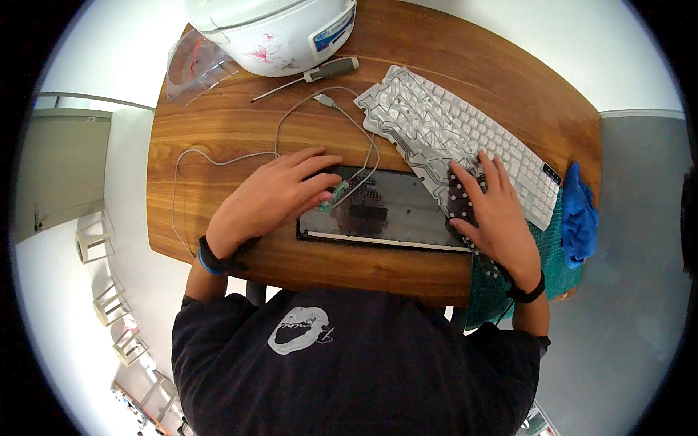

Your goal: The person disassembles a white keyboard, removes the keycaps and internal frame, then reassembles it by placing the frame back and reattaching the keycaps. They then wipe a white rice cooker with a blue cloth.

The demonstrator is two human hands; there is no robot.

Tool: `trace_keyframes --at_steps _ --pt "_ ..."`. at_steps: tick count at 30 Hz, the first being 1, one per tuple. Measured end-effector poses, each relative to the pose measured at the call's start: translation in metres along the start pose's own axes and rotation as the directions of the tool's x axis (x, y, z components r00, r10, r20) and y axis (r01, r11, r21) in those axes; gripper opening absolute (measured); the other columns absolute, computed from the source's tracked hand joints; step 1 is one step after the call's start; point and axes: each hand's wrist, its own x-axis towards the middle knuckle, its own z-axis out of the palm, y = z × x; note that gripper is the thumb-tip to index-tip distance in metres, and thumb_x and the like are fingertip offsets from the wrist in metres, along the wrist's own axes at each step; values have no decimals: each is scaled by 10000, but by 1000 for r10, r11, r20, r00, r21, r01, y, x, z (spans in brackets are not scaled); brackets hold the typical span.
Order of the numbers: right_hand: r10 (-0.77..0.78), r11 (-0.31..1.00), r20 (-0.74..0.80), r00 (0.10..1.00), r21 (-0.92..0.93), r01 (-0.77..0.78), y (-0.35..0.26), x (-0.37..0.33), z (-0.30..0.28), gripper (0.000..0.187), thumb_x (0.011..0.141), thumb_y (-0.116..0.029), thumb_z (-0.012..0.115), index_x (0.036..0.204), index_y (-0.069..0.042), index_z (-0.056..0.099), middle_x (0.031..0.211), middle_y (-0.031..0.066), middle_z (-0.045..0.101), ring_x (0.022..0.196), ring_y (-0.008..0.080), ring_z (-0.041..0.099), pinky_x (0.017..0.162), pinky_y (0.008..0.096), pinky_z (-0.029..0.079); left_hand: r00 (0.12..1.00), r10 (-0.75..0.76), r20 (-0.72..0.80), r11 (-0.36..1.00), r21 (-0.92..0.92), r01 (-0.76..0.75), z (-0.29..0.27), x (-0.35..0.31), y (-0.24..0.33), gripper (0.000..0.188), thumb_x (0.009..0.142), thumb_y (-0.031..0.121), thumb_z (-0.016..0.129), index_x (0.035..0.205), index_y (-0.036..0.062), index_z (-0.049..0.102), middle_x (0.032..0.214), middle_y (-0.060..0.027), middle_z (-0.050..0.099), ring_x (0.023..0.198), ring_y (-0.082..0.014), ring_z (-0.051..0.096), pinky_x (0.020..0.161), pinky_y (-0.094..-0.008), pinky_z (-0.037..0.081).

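Note:
My left hand point(282, 190) is over the left part of a black keyboard base point(407, 211). Its thumb and a finger close on a small green circuit board point(333, 198) with a grey USB cable point(218, 161). Over the base's right end, my right hand point(502, 218) has its fingers spread. Its thumb and index finger lie on a dark sheet with pale dots point(458, 200), partly hidden by the hand. The other fingertips reach the white keyboard key panel point(502, 138). A clear membrane sheet with printed traces point(414, 120) lies along that panel.
A screwdriver point(331, 69) lies before a white lidded appliance point(276, 40) at the back. Left of it is a clear plastic bag point(195, 69). A blue cloth point(576, 218) and a green mat point(488, 294) lie at the wooden table's point(233, 131) right edge.

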Motion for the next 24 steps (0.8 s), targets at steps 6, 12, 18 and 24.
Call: trace_keyframes --at_steps 6,12,18,24 --pt "14 998 -41 999 68 -11 -2 3 -5 973 842 -201 977 1691 -232 502 1701 293 424 1578 548 417 1258 600 446 994 96 46 995 5 -96 -1 4 5 275 975 189 820 1197 59 721 1621 -132 629 1539 -401 555 1199 -517 541" --pt "-38 971 -214 976 223 86 7 9 -2 585 883 -53 912 1428 -182 744 1460 206 579 1312 420 664 1063 484 588 997 74 -39 986 155 -67 1 4 -8 224 951 193 810 1086 61 688 1382 -95 724 1396 -373 654 1093 -479 592" --pt "79 905 -279 957 423 48 24 12 -6 465 956 20 824 1385 -151 771 1356 130 601 1104 329 721 851 398 622 995 -94 -35 994 46 95 -18 -4 -22 316 938 297 837 1122 75 707 1113 -104 736 1099 -372 726 892 -478 590" --pt "30 880 -304 952 459 119 38 18 -13 431 959 89 749 1354 -80 783 1318 153 736 1155 349 739 949 401 604 993 -98 -68 994 -44 95 -24 -2 -25 515 851 455 887 1162 72 742 1099 -112 736 1051 -384 723 879 -480 587"
